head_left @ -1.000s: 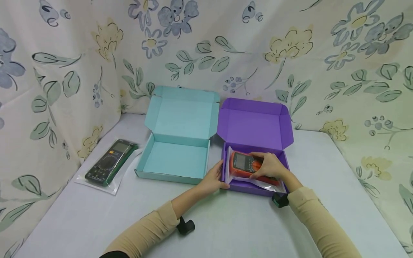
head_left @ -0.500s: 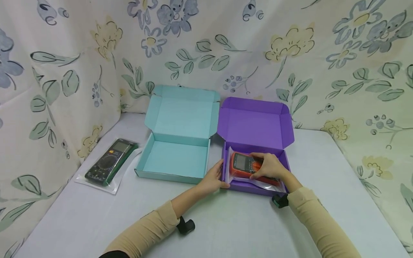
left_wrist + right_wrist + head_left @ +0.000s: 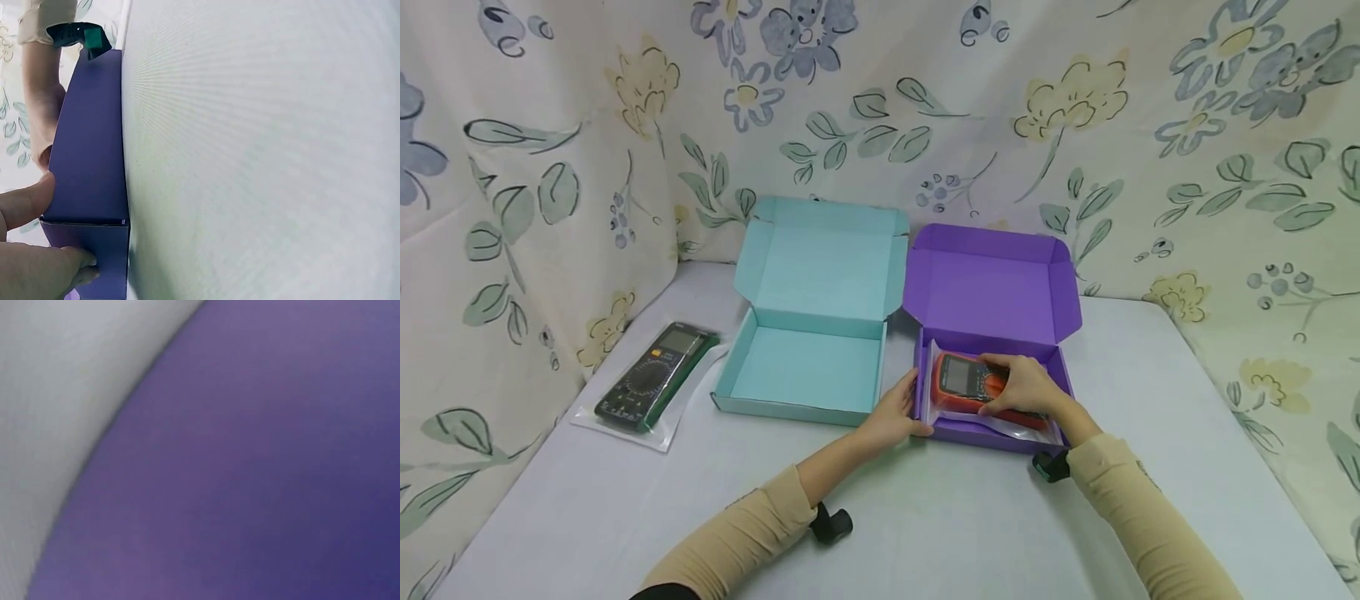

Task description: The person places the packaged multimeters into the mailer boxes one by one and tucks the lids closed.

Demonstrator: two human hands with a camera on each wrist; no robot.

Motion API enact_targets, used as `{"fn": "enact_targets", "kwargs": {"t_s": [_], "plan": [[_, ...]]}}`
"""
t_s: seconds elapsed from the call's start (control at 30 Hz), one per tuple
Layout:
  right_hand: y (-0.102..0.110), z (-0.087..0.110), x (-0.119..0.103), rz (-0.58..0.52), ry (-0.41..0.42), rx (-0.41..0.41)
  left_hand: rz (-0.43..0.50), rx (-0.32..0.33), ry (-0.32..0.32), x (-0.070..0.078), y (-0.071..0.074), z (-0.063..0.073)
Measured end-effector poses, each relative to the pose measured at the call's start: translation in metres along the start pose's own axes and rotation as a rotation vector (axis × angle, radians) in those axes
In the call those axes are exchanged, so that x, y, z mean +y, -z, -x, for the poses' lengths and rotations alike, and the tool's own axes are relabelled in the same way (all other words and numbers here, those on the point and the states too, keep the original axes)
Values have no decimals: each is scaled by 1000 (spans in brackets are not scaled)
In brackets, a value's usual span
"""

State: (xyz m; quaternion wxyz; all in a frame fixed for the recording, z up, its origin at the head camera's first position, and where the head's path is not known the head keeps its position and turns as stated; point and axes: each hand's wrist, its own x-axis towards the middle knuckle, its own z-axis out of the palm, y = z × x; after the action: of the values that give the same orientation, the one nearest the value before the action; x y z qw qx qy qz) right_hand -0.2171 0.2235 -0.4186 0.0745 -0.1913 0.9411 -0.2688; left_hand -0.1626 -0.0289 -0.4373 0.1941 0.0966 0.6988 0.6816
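An orange multimeter (image 3: 959,377) in a clear plastic bag lies inside the open purple box (image 3: 992,287). My right hand (image 3: 1028,387) grips the multimeter across its middle, thumb at the near edge and fingers over the far edge. At the box's front left corner, my left hand (image 3: 889,418) holds the walls. The left wrist view has the thumb (image 3: 28,203) on the front wall (image 3: 90,144) and fingertips on the side wall. Only a blurred purple wall (image 3: 250,456) and pale tabletop fill the right wrist view; the right hand is out of it.
An open turquoise box (image 3: 808,367) with nothing inside stands left of the purple one, its lid raised. Farther left, a black and green multimeter (image 3: 655,375) lies in a clear bag on the white table (image 3: 925,533). A floral curtain (image 3: 970,100) hangs behind.
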Motion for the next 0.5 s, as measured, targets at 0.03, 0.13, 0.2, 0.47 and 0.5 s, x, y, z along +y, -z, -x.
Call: {"fn": "enact_targets", "kwargs": {"t_s": [0.03,0.13,0.2,0.47,0.5], "plan": [[0,0,0,5,-1,-4,0,-1,0,0,0,0],[0,1,-1,11,7,-19,-1,-1,1,0,0,0],[0,1,-1,12,11,-29,-4,0,-1,0,0,0],[1,2,-1,22,25,-52,-12,-2,-5,-1,1,-1],[2,2,-1,25,30,-55,-13,-3,-7,0,1,0]]}}
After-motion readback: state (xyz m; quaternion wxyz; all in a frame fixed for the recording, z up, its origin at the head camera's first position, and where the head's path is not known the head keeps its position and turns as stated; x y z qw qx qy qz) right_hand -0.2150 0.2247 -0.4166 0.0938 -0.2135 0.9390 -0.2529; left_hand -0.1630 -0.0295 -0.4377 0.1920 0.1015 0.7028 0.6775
